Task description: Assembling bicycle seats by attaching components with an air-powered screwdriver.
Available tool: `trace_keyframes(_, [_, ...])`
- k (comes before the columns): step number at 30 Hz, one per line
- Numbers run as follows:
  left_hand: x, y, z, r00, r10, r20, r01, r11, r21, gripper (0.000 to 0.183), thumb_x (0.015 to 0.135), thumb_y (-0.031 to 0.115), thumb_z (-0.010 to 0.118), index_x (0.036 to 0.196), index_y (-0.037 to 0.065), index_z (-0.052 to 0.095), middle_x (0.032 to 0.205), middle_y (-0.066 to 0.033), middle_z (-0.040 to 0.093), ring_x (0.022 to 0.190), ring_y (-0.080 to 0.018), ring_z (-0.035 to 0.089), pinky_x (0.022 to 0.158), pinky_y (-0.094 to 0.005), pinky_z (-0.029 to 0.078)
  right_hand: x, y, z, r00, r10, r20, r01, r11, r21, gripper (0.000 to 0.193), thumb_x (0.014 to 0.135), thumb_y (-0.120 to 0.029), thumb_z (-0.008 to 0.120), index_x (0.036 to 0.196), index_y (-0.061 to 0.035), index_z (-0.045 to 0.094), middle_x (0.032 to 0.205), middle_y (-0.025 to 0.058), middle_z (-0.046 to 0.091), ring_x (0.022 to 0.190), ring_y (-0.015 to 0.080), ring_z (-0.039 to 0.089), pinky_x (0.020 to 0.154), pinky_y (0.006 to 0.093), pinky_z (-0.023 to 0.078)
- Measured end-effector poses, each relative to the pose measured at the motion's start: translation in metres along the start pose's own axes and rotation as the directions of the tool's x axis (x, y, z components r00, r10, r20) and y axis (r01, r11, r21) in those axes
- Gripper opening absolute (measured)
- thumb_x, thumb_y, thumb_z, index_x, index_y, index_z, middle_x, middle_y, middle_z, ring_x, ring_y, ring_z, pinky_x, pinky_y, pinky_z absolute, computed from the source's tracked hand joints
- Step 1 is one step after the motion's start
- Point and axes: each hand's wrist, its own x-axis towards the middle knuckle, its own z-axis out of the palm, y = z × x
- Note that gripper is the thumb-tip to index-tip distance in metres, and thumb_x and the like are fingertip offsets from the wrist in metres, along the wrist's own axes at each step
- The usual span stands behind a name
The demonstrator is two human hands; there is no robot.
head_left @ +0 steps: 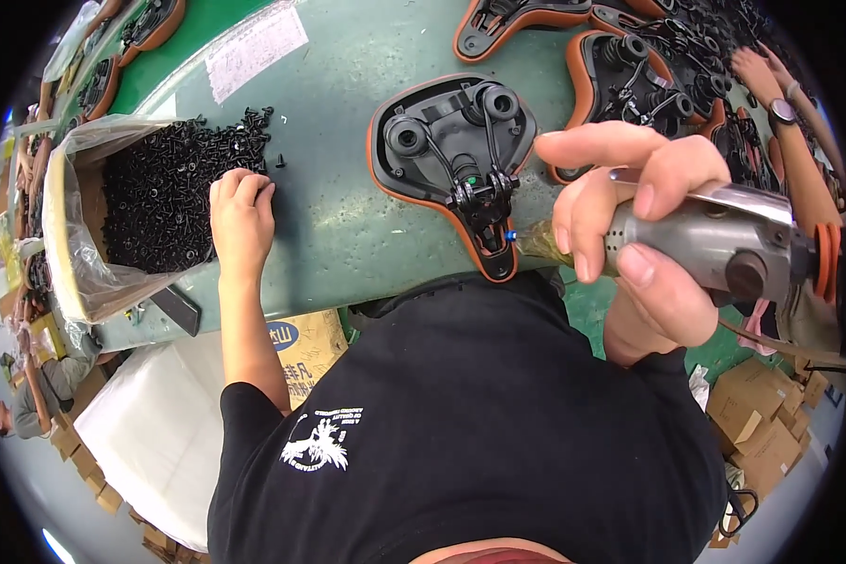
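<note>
A bicycle saddle (pixel 454 155) lies upside down on the green table, its underside showing black rails, two round springs and an orange rim. My right hand (pixel 641 202) is wrapped round a silver pneumatic screwdriver (pixel 724 240), index finger stretched out. The driver's tip, wrapped in yellowish film, points left at the saddle's narrow nose, beside a small blue part. At the edge of a pile of black screws (pixel 160 193), my left hand (pixel 242 221) has its fingers drawn together; what they pinch is hidden. One loose screw (pixel 279 161) stands just right of those fingers.
The screws spill from a plastic-lined carton (pixel 66 235) at the left. A dark flat object (pixel 177 310) lies by the table's near edge. More saddles (pixel 587 89) crowd the far right, where another person's hands (pixel 757 75) are at work. A paper sheet (pixel 256 49) lies at the back.
</note>
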Motion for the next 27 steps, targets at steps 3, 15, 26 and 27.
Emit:
trace_keyframes(3, [0.002, 0.021, -0.001, 0.986, -0.087, -0.142, 0.036, 0.944, -0.327, 0.007, 0.094, 0.005, 0.075, 0.097, 0.002, 0.070, 0.124, -0.0118, 0.072, 0.112, -0.0260, 0.066, 0.097, -0.0374, 0.053, 0.008, 0.006, -0.005, 0.975, -0.180, 0.129, 0.175, 0.983, 0.047, 0.032, 0.089, -0.007, 0.060, 0.118, -0.0109, 0.046, 0.147, 0.0443, 0.046, 0.070, 0.0162, 0.063, 0.079, 0.0381, 0.053])
trace_keyframes(15, [0.000, 0.163, 0.004, 0.972, 0.155, 0.174, 0.233, -0.622, -0.748, 0.017, 0.099, -0.002, 0.069, 0.115, -0.007, 0.073, 0.116, -0.0191, 0.069, 0.086, -0.0261, 0.074, 0.078, -0.0356, 0.063, 0.032, 0.008, 0.011, 0.888, -0.381, 0.258, 0.334, 0.919, 0.207, 0.031, 0.098, -0.011, 0.063, 0.125, -0.0114, 0.048, 0.117, 0.0107, 0.060, 0.077, 0.0160, 0.069, 0.078, 0.0369, 0.060])
trace_keyframes(26, [0.033, 0.163, -0.012, 0.922, 0.361, -0.139, -0.213, 0.175, -0.961, 0.034, 0.095, 0.019, 0.079, 0.117, -0.006, 0.072, 0.102, -0.0136, 0.075, 0.093, -0.0276, 0.073, 0.083, -0.0375, 0.059, 0.034, 0.004, -0.008, 0.776, -0.464, 0.427, 0.392, 0.886, 0.249, 0.036, 0.096, -0.015, 0.073, 0.124, -0.0091, 0.052, 0.122, 0.0128, 0.062, 0.080, 0.0204, 0.072, 0.075, 0.0390, 0.060])
trace_keyframes(27, [0.034, 0.155, -0.009, 0.902, 0.305, -0.306, -0.409, 0.377, -0.831, 0.042, 0.085, 0.020, 0.086, 0.117, -0.004, 0.073, 0.108, -0.0129, 0.075, 0.103, -0.0323, 0.070, 0.091, -0.0413, 0.056, 0.029, 0.007, -0.015, 0.799, -0.441, 0.409, 0.389, 0.898, 0.206, 0.036, 0.096, -0.015, 0.071, 0.125, -0.0094, 0.052, 0.121, 0.0123, 0.062, 0.080, 0.0192, 0.070, 0.076, 0.0383, 0.059])
